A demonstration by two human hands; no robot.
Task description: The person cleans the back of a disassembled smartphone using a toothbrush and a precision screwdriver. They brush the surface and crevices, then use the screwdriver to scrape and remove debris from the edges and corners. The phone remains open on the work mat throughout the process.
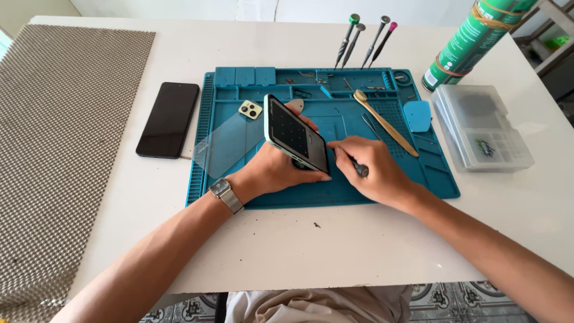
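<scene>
My left hand (pixel 272 170) grips a pale-green phone (pixel 296 134), tilted on its edge above the blue repair mat (pixel 382 188), dark screen facing right. My right hand (pixel 371 167) pinches a small dark-handled tool (pixel 359 168), its tip at the phone's lower edge. A silver watch (pixel 226 194) sits on my left wrist. A clear glass sheet (pixel 230 143) lies on the mat's left part, next to a small camera module (pixel 250 109).
A black phone (pixel 168 119) lies left of the mat, beside a woven grey mat (pixel 60 131). Several screwdrivers (pixel 365 39) stand at the mat's back edge. A bamboo brush (pixel 382 119), blue pad (pixel 417 115), clear plastic box (pixel 481 128) and green spray can (pixel 469 39) are to the right.
</scene>
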